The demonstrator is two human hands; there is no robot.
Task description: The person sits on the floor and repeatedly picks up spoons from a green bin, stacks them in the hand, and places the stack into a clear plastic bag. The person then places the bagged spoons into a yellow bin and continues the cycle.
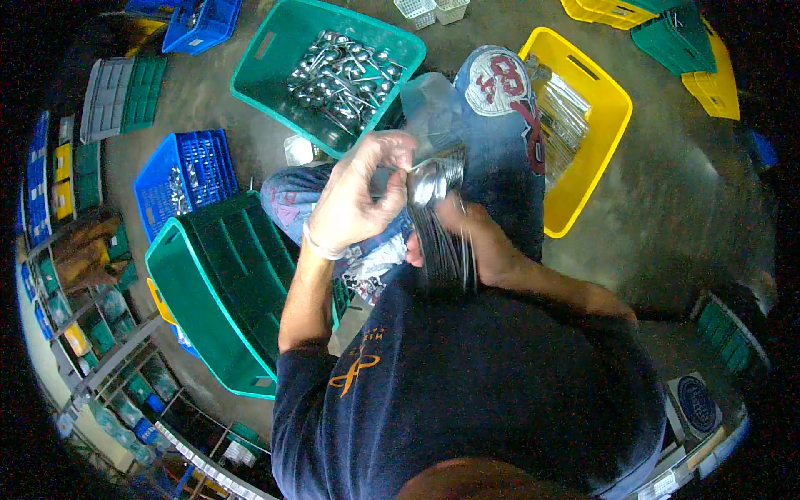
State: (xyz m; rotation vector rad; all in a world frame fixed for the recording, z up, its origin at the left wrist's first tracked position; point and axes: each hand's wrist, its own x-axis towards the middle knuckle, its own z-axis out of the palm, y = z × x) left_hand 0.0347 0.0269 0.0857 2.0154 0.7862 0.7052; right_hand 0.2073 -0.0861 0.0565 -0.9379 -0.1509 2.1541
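My right hand (478, 240) is closed round a thick stack of nested metal spoons (444, 250), their shiny bowls pointing away from me. At the bowl end, my left hand (369, 187) pinches thumb and fingertips together beside the stack; a clear plastic bag or film (431, 103) lies just beyond over my lap. Blur hides whether the left fingertips hold the film or a spoon edge. Beyond my left hand, a green plastic crate (265, 81) holds many loose metal spoons (344, 75). A yellow crate (606, 125) beside my knee holds bundled metal cutlery (562, 125).
An open green crate (206, 312) stands at my left, beside a blue crate (181, 150) with small metal pieces. Small white baskets (303, 150) sit on the floor near the spoon crate. Stacked grey and green crates (122, 97) and shelving (119, 356) line the left side.
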